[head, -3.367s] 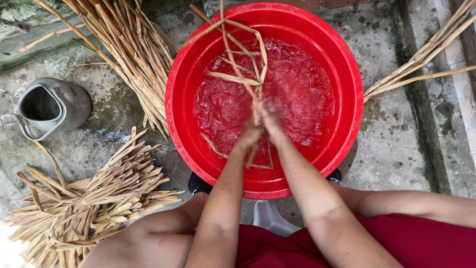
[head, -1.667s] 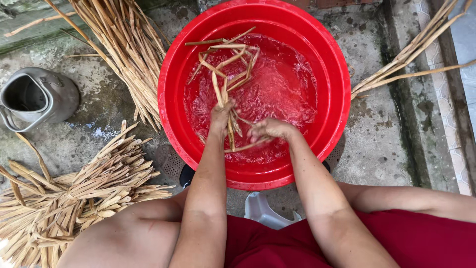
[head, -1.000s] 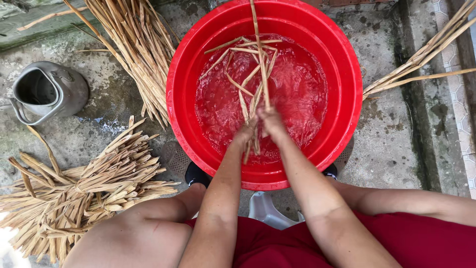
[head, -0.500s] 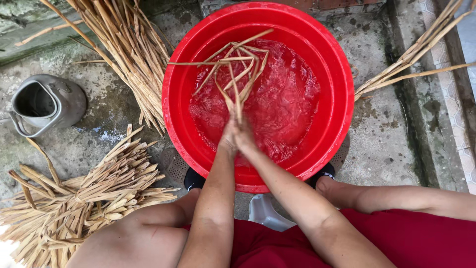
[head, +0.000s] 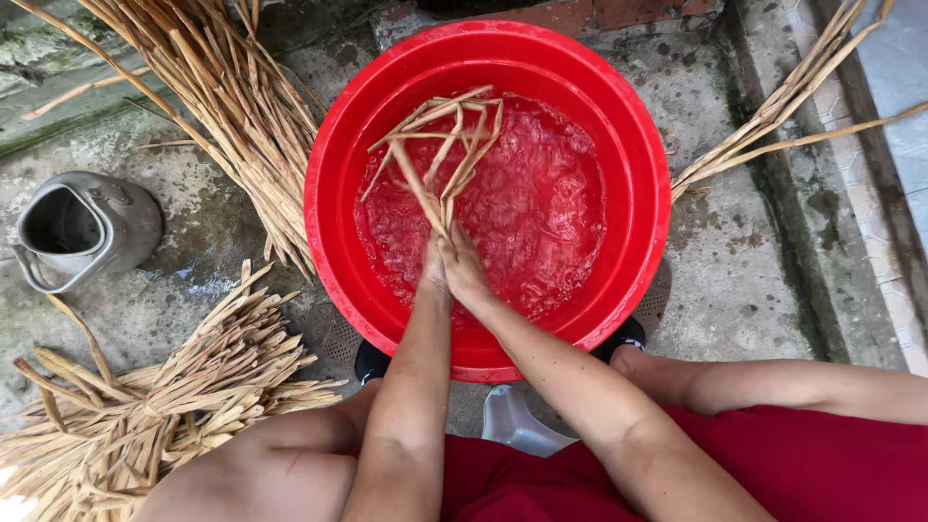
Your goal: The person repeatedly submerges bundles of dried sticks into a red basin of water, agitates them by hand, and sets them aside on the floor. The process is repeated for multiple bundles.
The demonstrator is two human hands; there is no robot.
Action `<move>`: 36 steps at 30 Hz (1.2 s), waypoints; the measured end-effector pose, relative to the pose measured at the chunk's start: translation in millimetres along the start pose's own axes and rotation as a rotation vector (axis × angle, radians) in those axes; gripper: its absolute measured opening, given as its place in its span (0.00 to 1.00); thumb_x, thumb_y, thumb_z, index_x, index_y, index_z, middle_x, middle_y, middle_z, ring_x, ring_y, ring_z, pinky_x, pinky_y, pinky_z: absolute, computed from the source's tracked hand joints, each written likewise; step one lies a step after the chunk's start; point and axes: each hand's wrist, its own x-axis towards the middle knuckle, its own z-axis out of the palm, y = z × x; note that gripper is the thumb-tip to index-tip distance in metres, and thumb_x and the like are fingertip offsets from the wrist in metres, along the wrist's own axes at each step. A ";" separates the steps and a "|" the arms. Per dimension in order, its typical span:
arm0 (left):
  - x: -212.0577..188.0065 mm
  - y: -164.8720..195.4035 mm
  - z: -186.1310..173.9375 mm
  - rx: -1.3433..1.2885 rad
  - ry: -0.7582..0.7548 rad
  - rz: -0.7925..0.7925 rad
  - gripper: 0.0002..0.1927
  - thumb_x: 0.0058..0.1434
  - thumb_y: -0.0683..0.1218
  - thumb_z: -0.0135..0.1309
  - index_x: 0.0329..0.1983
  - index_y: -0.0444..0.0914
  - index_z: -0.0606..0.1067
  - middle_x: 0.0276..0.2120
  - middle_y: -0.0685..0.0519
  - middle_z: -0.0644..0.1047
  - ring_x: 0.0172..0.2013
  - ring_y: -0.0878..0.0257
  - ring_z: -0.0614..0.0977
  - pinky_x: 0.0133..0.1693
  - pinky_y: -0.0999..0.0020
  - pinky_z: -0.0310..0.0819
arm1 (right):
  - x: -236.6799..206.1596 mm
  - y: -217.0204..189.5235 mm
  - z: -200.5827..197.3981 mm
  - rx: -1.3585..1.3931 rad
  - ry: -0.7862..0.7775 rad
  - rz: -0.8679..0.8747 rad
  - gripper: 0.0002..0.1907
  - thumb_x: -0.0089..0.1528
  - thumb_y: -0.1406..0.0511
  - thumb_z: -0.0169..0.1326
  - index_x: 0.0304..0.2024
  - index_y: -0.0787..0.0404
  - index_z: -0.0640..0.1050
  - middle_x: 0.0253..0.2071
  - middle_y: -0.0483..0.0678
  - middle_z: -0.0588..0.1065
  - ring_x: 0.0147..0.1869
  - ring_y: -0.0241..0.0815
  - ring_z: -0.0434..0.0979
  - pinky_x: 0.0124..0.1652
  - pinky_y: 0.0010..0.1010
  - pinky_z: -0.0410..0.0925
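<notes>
I see my left hand (head: 434,271) and right hand (head: 466,273) pressed together over the red basin (head: 338,164), both clenched around one end of a bundle of tan strips (head: 447,145). The strips fan out toward the far left over the churned water (it looks red from the basin). More dry strips (head: 164,387) lie near left, beside a metal kettle (head: 82,227).

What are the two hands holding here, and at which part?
Both hands, left hand and right hand, are pressed together around one end of a small bunch of pale strips. The rest fans out over the water in the red basin.
</notes>
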 end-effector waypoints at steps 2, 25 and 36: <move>-2.6 2.9 3.6 0.091 0.168 -0.082 0.29 0.71 0.63 0.40 0.61 0.38 0.72 0.48 0.43 0.78 0.50 0.52 0.79 0.52 0.50 0.78 | 9.1 16.1 -0.3 -0.135 0.092 -0.003 0.19 0.70 0.59 0.42 0.63 0.49 0.72 0.52 0.49 0.76 0.33 0.34 0.77 0.25 0.21 0.74; -26.6 6.3 1.0 0.733 0.145 -0.273 0.28 0.66 0.53 0.50 0.69 0.44 0.62 0.62 0.40 0.71 0.60 0.46 0.75 0.62 0.42 0.69 | 49.3 34.4 -108.3 -0.272 0.115 0.351 0.12 0.67 0.62 0.53 0.50 0.59 0.80 0.42 0.49 0.79 0.42 0.38 0.79 0.47 0.34 0.75; -23.6 -18.2 -16.9 1.077 0.003 -0.330 0.25 0.66 0.58 0.49 0.63 0.44 0.70 0.55 0.42 0.79 0.53 0.49 0.81 0.55 0.45 0.80 | 27.3 20.7 -100.1 -0.117 -0.180 0.560 0.21 0.65 0.58 0.58 0.58 0.51 0.70 0.50 0.51 0.77 0.53 0.44 0.78 0.52 0.38 0.74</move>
